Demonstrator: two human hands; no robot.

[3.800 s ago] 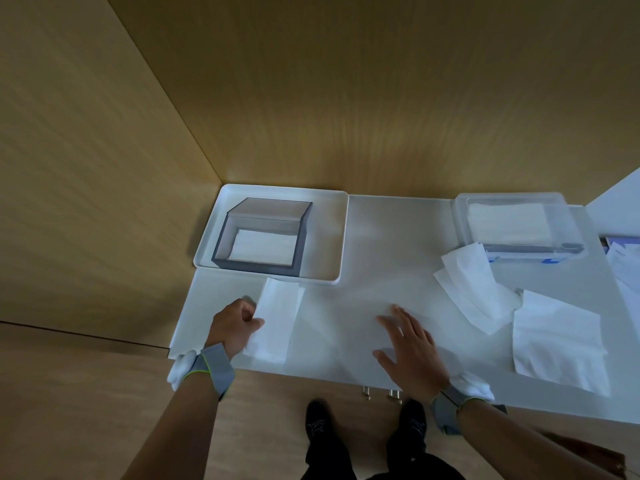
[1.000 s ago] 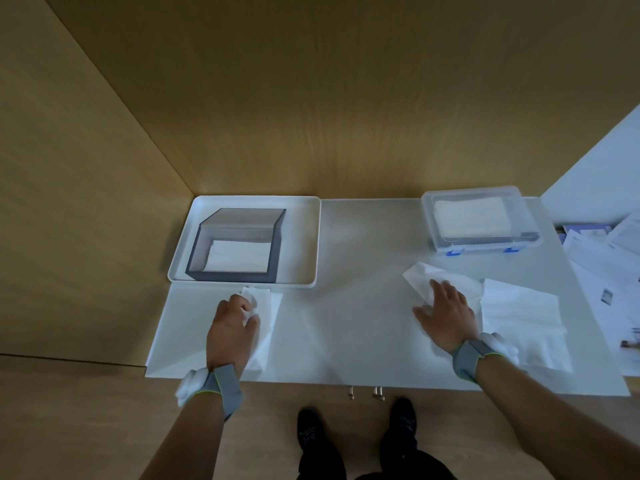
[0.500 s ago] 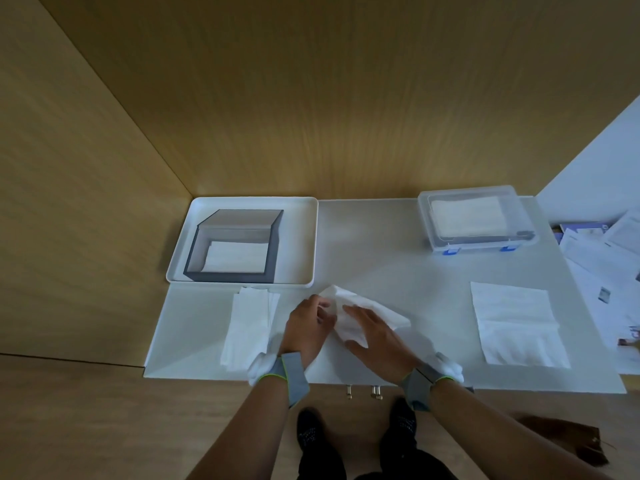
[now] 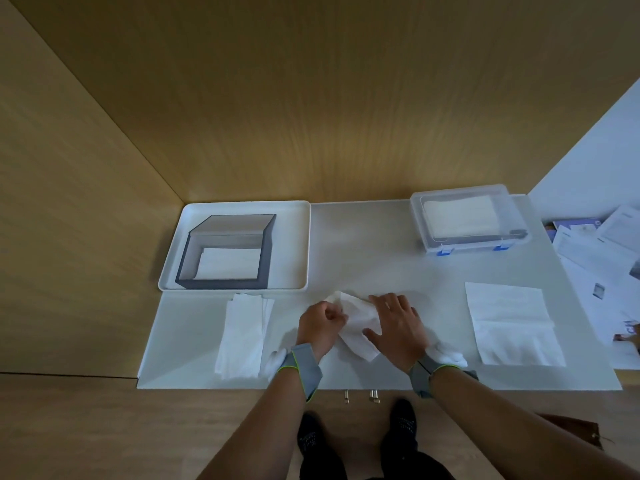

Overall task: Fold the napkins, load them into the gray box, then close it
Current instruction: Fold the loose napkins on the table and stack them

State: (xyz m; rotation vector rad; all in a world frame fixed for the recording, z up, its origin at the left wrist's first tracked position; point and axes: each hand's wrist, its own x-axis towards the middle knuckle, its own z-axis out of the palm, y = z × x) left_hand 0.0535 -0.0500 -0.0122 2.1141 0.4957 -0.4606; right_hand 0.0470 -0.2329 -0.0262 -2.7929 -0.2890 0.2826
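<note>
Pinching one edge of a crumpled napkin [image 4: 356,320] at the worktop's front-middle, the left hand [image 4: 320,325] is curled while the right hand [image 4: 398,327] is pressed flat, fingers spread. Folding is judged underway; a squared crease is needed next. Loading awaits: a folded napkin [image 4: 242,334] lies front-left, the open gray box [image 4: 223,271] at the back-left corner.

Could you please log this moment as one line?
step: folding | both hands on napkin | folded napkin waits by tray | gray box open

gray box [image 4: 225,252] open on tray; napkin [image 4: 356,323] crumpled, perhaps half-folded.
</note>
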